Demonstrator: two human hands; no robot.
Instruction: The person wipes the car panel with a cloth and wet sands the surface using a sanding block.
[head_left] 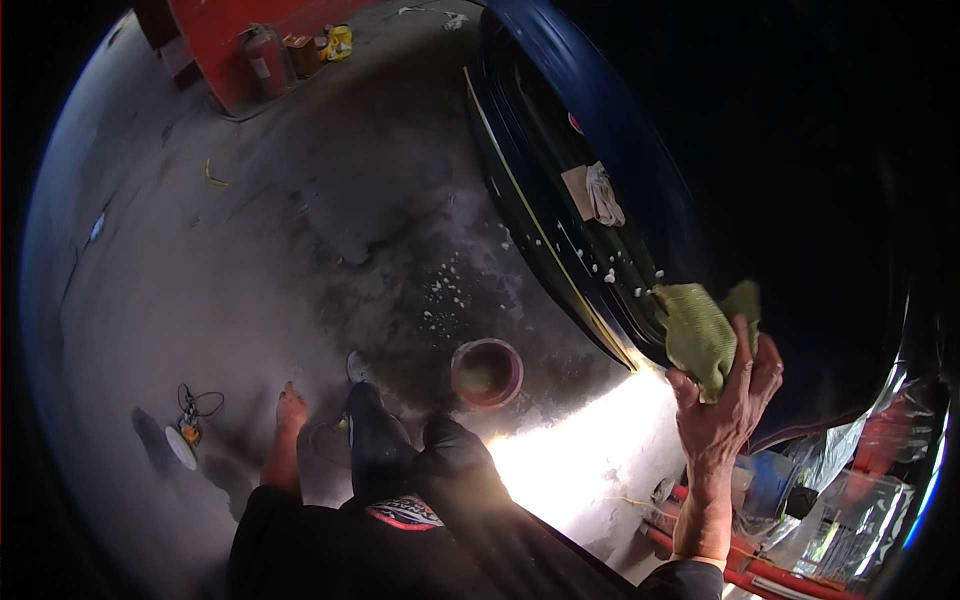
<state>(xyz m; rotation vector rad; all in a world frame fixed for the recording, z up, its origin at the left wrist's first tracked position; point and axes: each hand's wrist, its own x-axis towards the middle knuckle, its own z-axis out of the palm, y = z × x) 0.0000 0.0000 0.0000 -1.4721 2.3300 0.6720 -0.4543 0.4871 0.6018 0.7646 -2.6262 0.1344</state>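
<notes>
Nearest to me, the person's right hand [722, 418] grips a green cloth [700, 335], with the thumb on one side and the other fingers on the opposite side, so I think this pinch prevents the cloth from slipping. The cloth hangs out in front of the fingers, perhaps to keep the knuckles away from the dark blue panel [620, 110], which looks like vehicle bodywork; whether cloth and panel are touching, I cannot tell. The left hand [290, 410] hangs low, away from the panel, its fingers loose and nothing seen in them, probably because one hand is enough for the cloth. A reddish bucket [515, 378] stands on the floor [200, 300] near the person's feet and beside the panel, presumably to be within easy reach. White blobs [610, 275], like foam, lie on the panel, and others are scattered on the floor near the bucket. Further along the panel, a crumpled pale rag [604, 195] rests against a piece of brown card [577, 193], maybe put there to stay off the ground. Farthest away, a fire extinguisher [265, 60] stands close to a red structure [215, 40], I suppose out of the walking way.
</notes>
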